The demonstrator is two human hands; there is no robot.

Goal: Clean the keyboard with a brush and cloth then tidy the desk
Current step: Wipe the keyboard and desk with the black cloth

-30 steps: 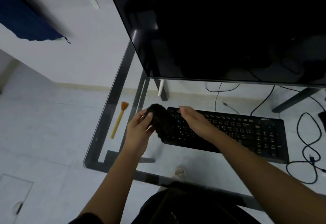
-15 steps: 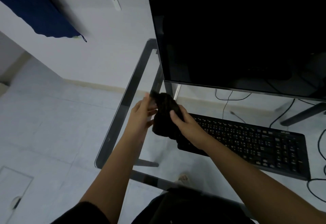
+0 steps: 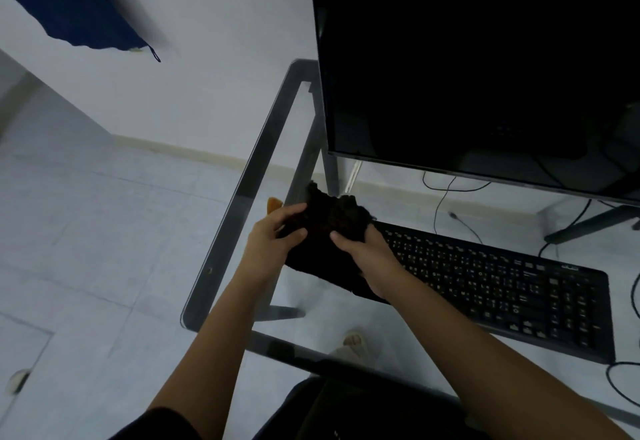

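A fluffy black cloth (image 3: 329, 231) is held up between both hands, just above the left end of the black keyboard (image 3: 502, 283). My left hand (image 3: 270, 235) grips its left side and my right hand (image 3: 367, 252) grips its right side. The cloth hides the keyboard's left edge. Only the orange bristle tip of the brush (image 3: 274, 204) shows behind my left hand; its handle is hidden. The keyboard lies on a glass desk (image 3: 242, 204).
A large dark monitor (image 3: 485, 58) stands right behind the keyboard. Black cables (image 3: 446, 197) trail beyond and to the right of it. The desk's left edge lies close to my left hand. A sandalled foot (image 3: 353, 342) shows through the glass.
My right hand left the keyboard and took hold of the cloth. Both hands now spread the cloth wider. The view has swung left, so the brush handle is hidden.
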